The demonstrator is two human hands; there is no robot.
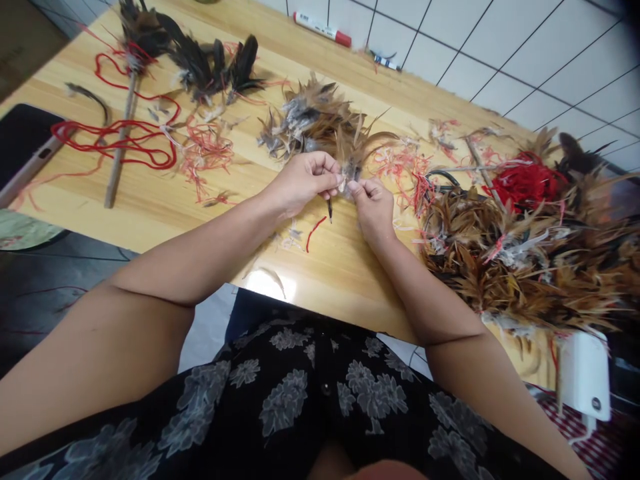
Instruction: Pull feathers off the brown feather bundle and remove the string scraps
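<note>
"So, what's going on in the middle?"

"The left hand (309, 181) pinches the base of a small feather bunch (354, 150) between thumb and finger; the right hand (374, 205) pinches it too, from the other side."

"Where's that bunch exactly?"

"Over the middle of the wooden table (345, 273), tips pointing away from the person, just before a loose feather pile (315, 110)."

"And around it?"

"A big brown feather heap (520, 267) on the right, with a red bundle (527, 185) at its far side. Over left, a stick (114, 180) crossed by looped red string (70, 129)."
</note>
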